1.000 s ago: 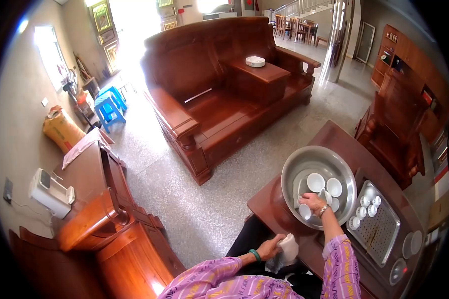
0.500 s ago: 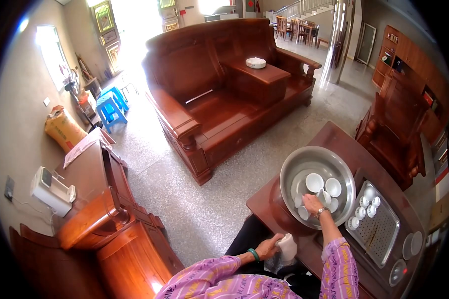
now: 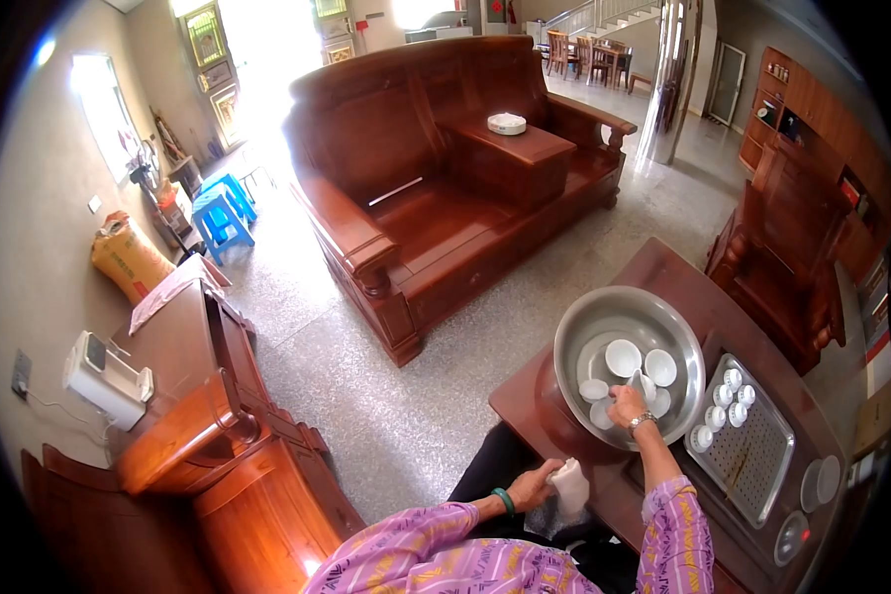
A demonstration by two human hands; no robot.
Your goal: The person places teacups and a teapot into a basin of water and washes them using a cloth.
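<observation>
A wide metal basin (image 3: 586, 325) stands on the dark wooden table (image 3: 653, 265), with several white cups and bowls in it. My right hand (image 3: 626, 406) reaches into the basin, its fingers closed on a tilted white cup (image 3: 643, 384). A white bowl (image 3: 623, 357) and another white bowl (image 3: 660, 367) lie just beyond that hand. To its left rests a smaller white cup (image 3: 593, 389). Outside the basin, above my lap, my left hand (image 3: 532, 489) is closed around a bunched white cloth (image 3: 569, 489).
Right of the basin lies a perforated metal tray (image 3: 759, 450) with several small white cups (image 3: 737, 414). Past it are a clear round dish (image 3: 819, 485) and a round metal piece (image 3: 791, 540). A wooden sofa (image 3: 436, 228) stands ahead, a wooden chair (image 3: 787, 252) at right.
My right hand has shifted slightly right within the basin, and the small cup on the left shows more plainly. My left hand keeps the cloth in nearly the same place.
</observation>
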